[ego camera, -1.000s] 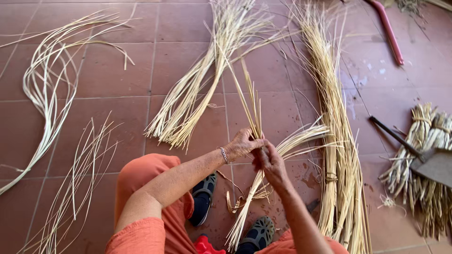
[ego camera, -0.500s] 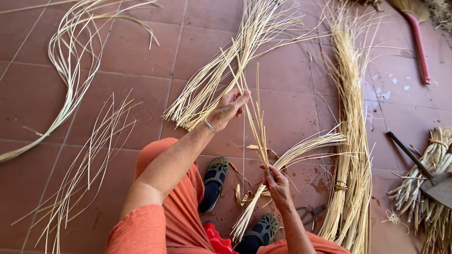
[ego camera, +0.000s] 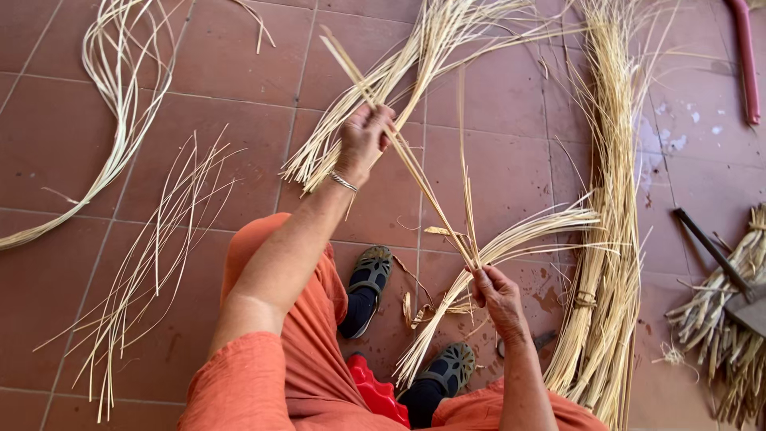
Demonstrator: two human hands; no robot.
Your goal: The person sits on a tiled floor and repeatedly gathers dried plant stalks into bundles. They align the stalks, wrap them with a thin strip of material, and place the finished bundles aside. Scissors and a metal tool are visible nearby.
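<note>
far left: curved bundle of pale cane (ego camera: 112, 120) lying on the red tile floor (ego camera: 239, 104). near left: loose thin strands (ego camera: 152, 263) fanned over the tiles.

centre: left hand (ego camera: 363, 140), fingers closed round a long flat strand (ego camera: 407, 156), drawing it up and away to the far left; bracelet at the wrist. behind it, a splayed sheaf of split cane (ego camera: 399, 80) on the floor. two dark sandalled feet (ego camera: 367, 287) below, with orange clothing near.

centre right: right hand (ego camera: 499, 295), closed in a pinch where several strands cross, anchoring a small bundle (ego camera: 519, 235) that fans right; exactly how many strands it grips is hard to tell.

right: tall bound sheaf of straw (ego camera: 606, 239); far right, a dark-handled tool (ego camera: 714, 255) on more bundled stalks, and a red hose (ego camera: 746, 56).

handling note: the pull likely goes best with the right pinch kept firm and the strand drawn in line, not kinked.

change: half a second ago the left hand sat lower, close above the right hand; it is now raised and well apart, the strand stretched between them.
</note>
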